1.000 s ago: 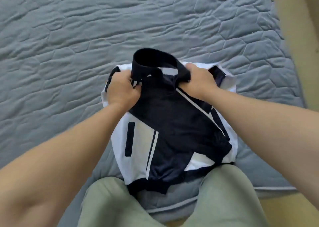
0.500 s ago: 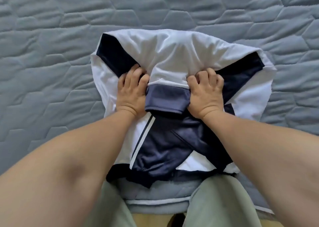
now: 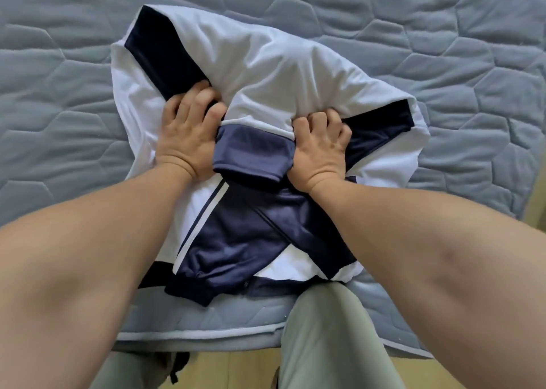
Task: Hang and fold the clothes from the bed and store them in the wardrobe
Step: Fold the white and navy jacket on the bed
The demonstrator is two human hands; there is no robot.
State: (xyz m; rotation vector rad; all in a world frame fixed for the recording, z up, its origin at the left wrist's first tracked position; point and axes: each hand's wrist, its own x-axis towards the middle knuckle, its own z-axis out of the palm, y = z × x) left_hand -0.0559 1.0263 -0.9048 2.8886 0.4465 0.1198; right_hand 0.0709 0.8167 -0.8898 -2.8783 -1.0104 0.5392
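L hand [image 3: 189,143]: fingers curled, dug into a fold of the white/navy track jacket [image 3: 280,72], gripping fabric just left of a navy band [image 3: 251,158]. Jacket lies part-folded on grey-blue quilted bed cover [image 3: 59,63], near its front edge. R hand [image 3: 320,149]: fingers curled, clutching white fabric at the band's right. Pale green trouser leg [image 3: 331,329] at the bed edge.

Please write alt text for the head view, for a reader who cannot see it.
The left hand and right hand grip a navy-and-white jacket, partly folded on a grey quilted bed.
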